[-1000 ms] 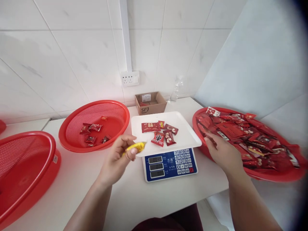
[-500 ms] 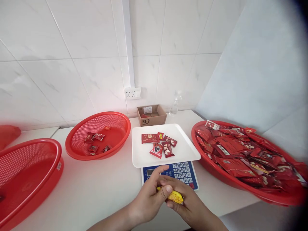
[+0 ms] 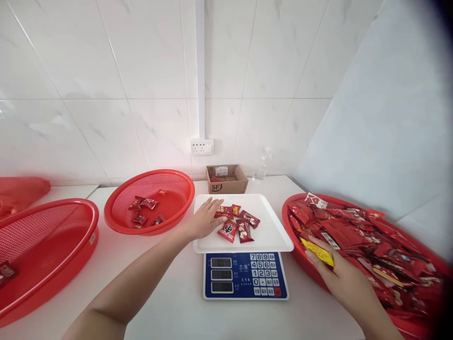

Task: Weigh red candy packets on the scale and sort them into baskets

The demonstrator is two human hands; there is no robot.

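My left hand point(image 3: 208, 219) reaches over the left side of the white scale tray point(image 3: 272, 243), fingers spread above a red packet point(image 3: 223, 212) it partly covers. Several small wrapped snacks, among them a red packet with black lettering point(image 3: 227, 230) and a dark red one point(image 3: 245, 231), lie together there. Below the tray the blue scale panel point(image 3: 244, 269) shows keys and lit displays. My right hand point(image 3: 336, 269) grips a yellow-wrapped snack point(image 3: 318, 251) between thumb and fingers, at the near left rim of the red basket point(image 3: 297, 259) heaped with red packets point(image 3: 343, 236).
A red mesh basket point(image 3: 177, 222) with a few small packets stands left of the scale, another red basket point(image 3: 67, 255) further left. Behind the tray are a cardboard box point(image 3: 228, 186) and a clear plastic bottle point(image 3: 262, 165), near the tiled wall with a socket point(image 3: 202, 147).
My hands have parted from in front of the scale. The left went forward over the tray; the right moved to the full basket, carrying the yellow snack. The scale panel is now uncovered.
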